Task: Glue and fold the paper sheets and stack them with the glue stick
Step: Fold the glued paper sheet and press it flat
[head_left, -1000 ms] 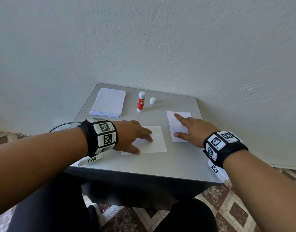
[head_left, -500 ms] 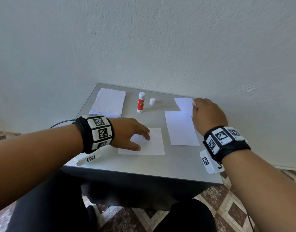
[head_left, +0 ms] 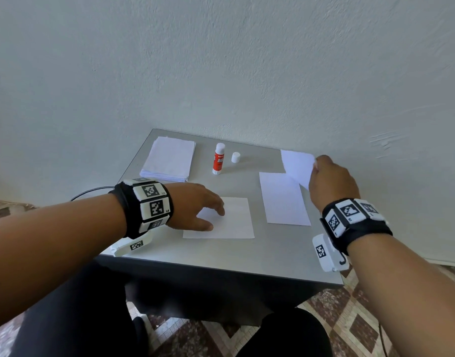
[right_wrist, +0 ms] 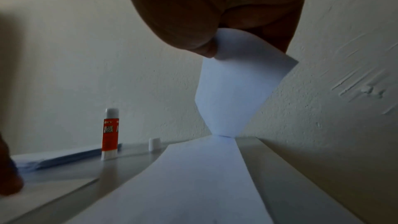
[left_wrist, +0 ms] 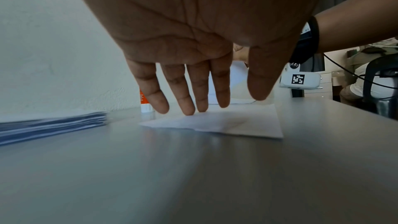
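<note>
Stack of sheets (head_left: 169, 158) at table's (head_left: 247, 264) far-left corner, uncapped glue stick (head_left: 218, 161) beside it. Left hand (head_left: 195, 207) flat, fingers relaxed on near sheet (head_left: 234, 222). Right hand (head_left: 332, 180) pinches the right sheet's (head_left: 283, 199) lifted far half. Likely the fold step; next: bring edge to edge, crease.

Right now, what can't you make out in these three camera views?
- Right hand fingertips: head view, hidden behind its own back.
- Glue on the lifted sheet: not discernible, any view.
- Glue stick: left wrist view, mostly behind left hand fingers.
- Paper stack: blurred, uncountable.
</note>
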